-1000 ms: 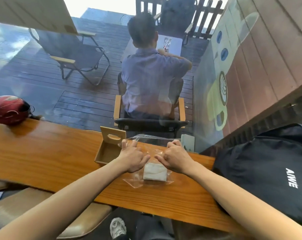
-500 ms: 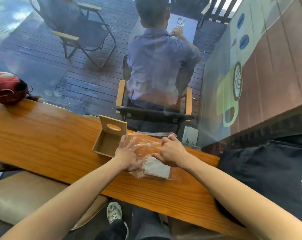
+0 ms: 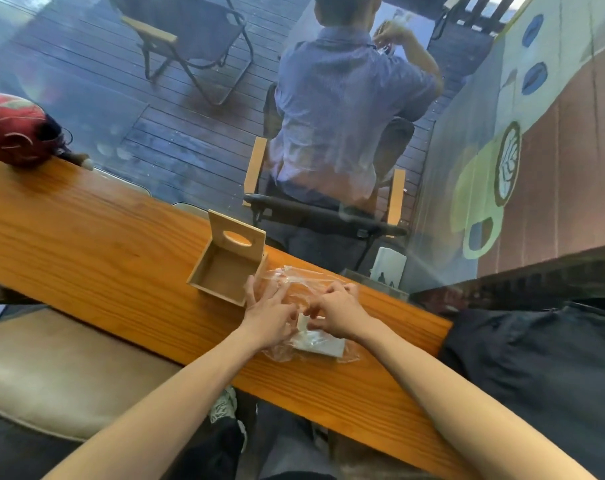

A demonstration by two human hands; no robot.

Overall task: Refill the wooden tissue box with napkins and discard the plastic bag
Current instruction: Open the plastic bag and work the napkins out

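**Both hands closer together on the bag**

Since half a second ago the hands have drawn nearer each other over the bag [image 3: 287,282], and the napkins [image 3: 320,342] now show less, partly covered by the right hand.

Fingers [image 3: 276,296] of the left hand [image 3: 271,315] are spread and pressed flat on the clear plastic, fingertips pointing away from the person toward the box [image 3: 224,271]. The thumb is turned inward toward the other hand. Fingers [image 3: 323,291] of the right hand [image 3: 335,311] are curled, pinching narrowly at the plastic near the top edge of the napkins; whether they grip the napkins themselves or only the film I cannot tell. Thumbs of the two hands nearly meet above the white stack.

Both wrists are level, knuckles up. The bare forearms run from the lower corners of the view and converge on the bag, the left from lower left, the right from lower right.

The bag lies crumpled on the tabletop [image 3: 86,237], its far end touching the box's near right corner. The napkins sit inside the bag at its near end, by the tabletop's near edge. The box stands open, lid [image 3: 237,233] raised upright at its far side, with nothing visible inside. A dark backpack [image 3: 536,375] lies to the right, and a red helmet [image 3: 13,129] sits far left.
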